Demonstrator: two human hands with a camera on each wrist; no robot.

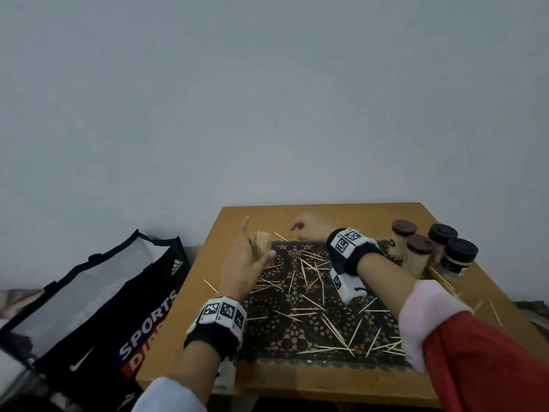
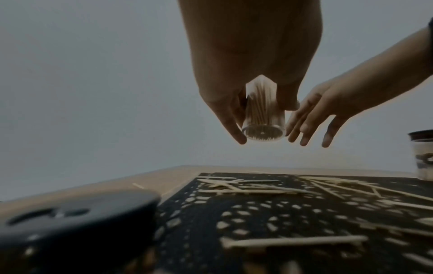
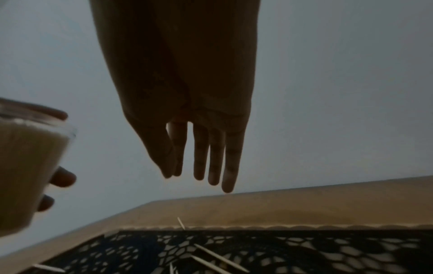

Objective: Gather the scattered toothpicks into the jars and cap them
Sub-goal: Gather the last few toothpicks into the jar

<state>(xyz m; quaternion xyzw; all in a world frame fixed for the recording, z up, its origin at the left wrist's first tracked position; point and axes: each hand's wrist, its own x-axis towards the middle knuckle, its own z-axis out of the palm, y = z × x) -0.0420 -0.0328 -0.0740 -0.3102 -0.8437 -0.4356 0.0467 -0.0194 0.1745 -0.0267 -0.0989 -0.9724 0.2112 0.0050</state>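
My left hand (image 1: 248, 260) grips a clear uncapped jar (image 1: 263, 244) packed with toothpicks, lifted above the far left corner of the black lace mat (image 1: 297, 331). The left wrist view shows the jar (image 2: 262, 120) tilted, thumb and fingers round it. My right hand (image 1: 307, 230) hovers just right of the jar, fingers (image 3: 201, 153) straight and holding nothing. Several loose toothpicks (image 1: 312, 272) lie scattered over the mat and table. A loose black cap (image 2: 70, 222) lies on the mat beneath my left wrist.
Several capped jars (image 1: 424, 248), two with brown caps and two with black, stand at the wooden table's (image 1: 326, 212) far right. A black sports bag (image 1: 98, 307) stands on the floor left of the table. A plain wall is behind.
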